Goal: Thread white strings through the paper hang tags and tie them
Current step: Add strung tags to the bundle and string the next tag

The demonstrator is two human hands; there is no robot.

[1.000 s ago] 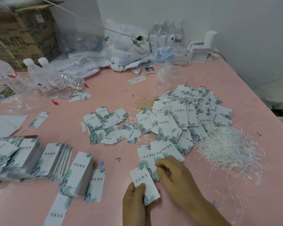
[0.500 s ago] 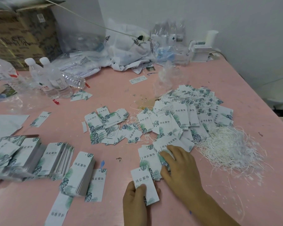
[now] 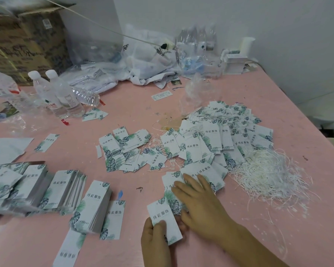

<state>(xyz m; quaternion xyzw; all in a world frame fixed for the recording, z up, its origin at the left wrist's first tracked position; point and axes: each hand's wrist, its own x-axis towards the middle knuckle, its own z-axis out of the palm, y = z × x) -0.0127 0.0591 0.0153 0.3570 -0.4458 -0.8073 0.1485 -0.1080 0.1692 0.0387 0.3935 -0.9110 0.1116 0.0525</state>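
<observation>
A wide pink table is filling the view, and a plain white wall is standing behind it; the pink surface is showing small stains and scuffs. I am taking the loose heap of white strings as the landmark. It is lying on the table to the right of the person's hands.

Just left of and behind the strings, a big spread pile of white paper hang tags with green leaf prints is lying. Farther left of the strings, a smaller scatter of the same tags is lying, and far to the left several neat stacks of tags are standing in a row.

Far behind the strings, at the wall, crumpled white plastic bags are lying; I cannot tell what is inside them. A brown cardboard box is standing far back to the left, its contents hidden. In front of the box, clear plastic water bottles with white caps are standing, with water inside.

Near and left of the strings, the right hand is lying flat on a few tags, with the fingers straight and slightly spread. Beside it, the left hand is holding one single hang tag, the thumb pressing on its face and the other fingers hidden beneath it.
</observation>
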